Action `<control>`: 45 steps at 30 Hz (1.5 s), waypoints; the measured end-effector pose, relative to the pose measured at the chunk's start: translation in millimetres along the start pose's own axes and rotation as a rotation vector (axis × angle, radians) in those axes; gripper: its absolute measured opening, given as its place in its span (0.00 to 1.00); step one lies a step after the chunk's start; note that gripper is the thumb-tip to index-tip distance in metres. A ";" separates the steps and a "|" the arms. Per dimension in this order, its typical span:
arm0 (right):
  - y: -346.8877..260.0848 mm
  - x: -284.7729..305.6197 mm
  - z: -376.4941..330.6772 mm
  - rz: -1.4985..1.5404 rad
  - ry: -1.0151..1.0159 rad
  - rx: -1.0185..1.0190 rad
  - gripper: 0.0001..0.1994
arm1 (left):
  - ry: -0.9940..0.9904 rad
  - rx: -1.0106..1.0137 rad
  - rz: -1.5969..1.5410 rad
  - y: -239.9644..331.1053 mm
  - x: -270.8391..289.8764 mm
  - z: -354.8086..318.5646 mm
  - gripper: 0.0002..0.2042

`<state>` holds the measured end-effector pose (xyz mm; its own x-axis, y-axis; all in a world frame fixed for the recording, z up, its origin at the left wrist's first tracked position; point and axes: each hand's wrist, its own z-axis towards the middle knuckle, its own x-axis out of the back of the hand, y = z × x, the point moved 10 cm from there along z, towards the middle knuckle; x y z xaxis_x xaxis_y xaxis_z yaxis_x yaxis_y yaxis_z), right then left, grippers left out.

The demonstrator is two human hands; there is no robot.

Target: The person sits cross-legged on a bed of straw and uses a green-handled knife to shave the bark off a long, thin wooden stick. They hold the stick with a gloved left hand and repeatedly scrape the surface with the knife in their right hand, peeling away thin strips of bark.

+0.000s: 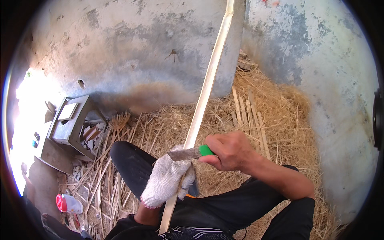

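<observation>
A long pale split bamboo strip (207,82) runs from my lap up past the top of the view, with a node near its upper end. My left hand (168,178), in a white knitted glove, is closed round its lower part. In my bare right hand (232,151) I grip the green handle of a knife (185,154). The blade lies across the strip, just above the gloved fingers. Whether its edge cuts into the bamboo I cannot tell.
Shavings (280,116) heap against the wall on the right, with several bamboo strips (250,114) on them. More strips (96,184) litter the floor at left. A wooden stool (76,124) and a red-lidded white tub (73,203) stand at left. My bent knees flank the work.
</observation>
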<state>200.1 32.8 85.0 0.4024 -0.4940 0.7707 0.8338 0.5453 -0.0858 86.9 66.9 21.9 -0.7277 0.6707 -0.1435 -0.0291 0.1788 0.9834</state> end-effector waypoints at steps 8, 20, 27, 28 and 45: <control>76.1 9.6 2.2 -0.363 0.266 -0.180 0.24 | 0.115 -0.056 0.035 14.1 2.2 -3.0 0.20; 8.8 9.8 -3.4 0.007 0.052 0.066 0.22 | 0.086 0.034 -0.043 -7.6 10.8 -2.3 0.18; -2.1 -9.9 -7.3 -0.044 0.021 0.040 0.24 | 0.065 0.003 -0.205 -21.3 5.3 3.7 0.19; -2.9 -9.5 -7.1 -0.083 0.012 0.039 0.25 | 0.072 0.017 -0.209 -22.0 5.1 4.6 0.19; 183.1 34.6 -1.1 -0.275 0.314 -0.623 0.27 | 0.009 0.034 -0.337 -22.6 -4.5 0.3 0.20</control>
<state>367.1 114.8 95.3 0.1597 -0.7779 0.6078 0.9418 -0.0644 -0.3298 91.0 60.0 0.3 -0.6870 0.5633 -0.4591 -0.2465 0.4136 0.8764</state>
